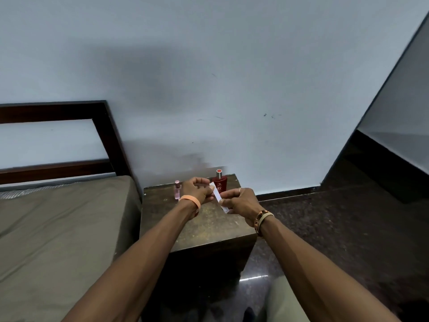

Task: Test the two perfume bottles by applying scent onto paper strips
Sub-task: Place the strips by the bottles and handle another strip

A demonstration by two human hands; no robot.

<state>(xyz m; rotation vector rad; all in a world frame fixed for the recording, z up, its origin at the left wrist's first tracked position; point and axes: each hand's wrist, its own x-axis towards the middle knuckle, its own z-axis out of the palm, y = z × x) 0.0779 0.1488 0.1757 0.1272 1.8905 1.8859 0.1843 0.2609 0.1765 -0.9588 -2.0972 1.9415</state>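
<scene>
Between both hands, a white paper strip (217, 195) was held on a slant. The left hand (196, 189) pinched its upper end and the right hand (241, 202) pinched it lower down, so the bottom tip poked out past the thumb. Right behind the grip stood the red perfume bottle (219, 182), and the little pink bottle (177, 191) was just left of the left hand. Both stood upright on the dark wooden table (209, 226) underneath. Further left of all that was the bed (58, 217).
</scene>
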